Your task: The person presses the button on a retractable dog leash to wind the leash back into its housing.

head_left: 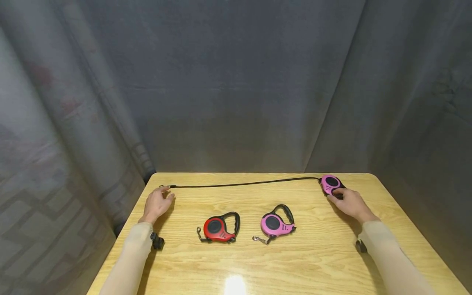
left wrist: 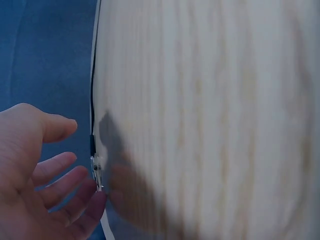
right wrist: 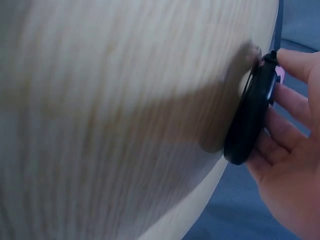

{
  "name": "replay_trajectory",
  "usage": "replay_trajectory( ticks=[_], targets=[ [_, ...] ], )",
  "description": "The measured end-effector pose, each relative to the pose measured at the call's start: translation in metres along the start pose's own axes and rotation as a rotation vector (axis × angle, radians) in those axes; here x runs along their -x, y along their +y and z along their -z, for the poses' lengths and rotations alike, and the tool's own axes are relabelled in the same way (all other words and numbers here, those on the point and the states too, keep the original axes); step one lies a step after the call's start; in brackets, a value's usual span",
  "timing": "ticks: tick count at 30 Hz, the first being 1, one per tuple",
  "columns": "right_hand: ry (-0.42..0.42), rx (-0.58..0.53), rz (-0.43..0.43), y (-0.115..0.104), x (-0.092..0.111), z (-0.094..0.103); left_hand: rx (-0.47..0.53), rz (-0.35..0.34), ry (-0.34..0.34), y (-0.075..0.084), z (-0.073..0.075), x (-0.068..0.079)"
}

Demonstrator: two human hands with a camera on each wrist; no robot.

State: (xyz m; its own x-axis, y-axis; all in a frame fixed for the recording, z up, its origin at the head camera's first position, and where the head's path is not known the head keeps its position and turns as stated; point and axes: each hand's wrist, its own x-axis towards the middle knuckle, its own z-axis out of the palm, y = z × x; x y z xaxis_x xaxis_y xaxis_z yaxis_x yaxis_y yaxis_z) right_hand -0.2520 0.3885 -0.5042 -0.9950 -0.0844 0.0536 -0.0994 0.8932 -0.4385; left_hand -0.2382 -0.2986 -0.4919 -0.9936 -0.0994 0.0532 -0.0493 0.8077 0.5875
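Stretched across the back of the table is the black cord [head_left: 243,184] of a pink retractable dog leash [head_left: 329,183]. At its left end my left hand [head_left: 157,204] lies beside the metal clip [left wrist: 96,167]. The left wrist view shows this hand's fingers loosely bent and spread, thumb apart, some fingertips at the clip. At the back right, my right hand [head_left: 353,203] holds the pink leash by its black handle [right wrist: 252,110], partly hidden by the fingers in the head view.
A red retractable leash [head_left: 215,228] lies mid-table, left of a second pink leash [head_left: 273,223]. Both have their clips beside them. The wooden table [head_left: 184,270] ends at grey curtains [head_left: 228,102] behind and at the sides.
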Motion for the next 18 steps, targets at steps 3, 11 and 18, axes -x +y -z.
replay_trajectory(
  ticks=[3, 11, 18],
  targets=[
    [0.007, 0.021, -0.018, 0.001, -0.001, -0.002, -0.034, -0.015, -0.001, -0.003, -0.001, -0.002],
    [0.008, 0.035, -0.054, -0.001, 0.002, 0.000, -0.125, -0.060, -0.028, -0.004, -0.003, -0.012],
    [0.021, 0.031, -0.036, 0.000, 0.002, -0.001, -0.207, -0.064, -0.114, -0.004, -0.002, -0.017]
  ],
)
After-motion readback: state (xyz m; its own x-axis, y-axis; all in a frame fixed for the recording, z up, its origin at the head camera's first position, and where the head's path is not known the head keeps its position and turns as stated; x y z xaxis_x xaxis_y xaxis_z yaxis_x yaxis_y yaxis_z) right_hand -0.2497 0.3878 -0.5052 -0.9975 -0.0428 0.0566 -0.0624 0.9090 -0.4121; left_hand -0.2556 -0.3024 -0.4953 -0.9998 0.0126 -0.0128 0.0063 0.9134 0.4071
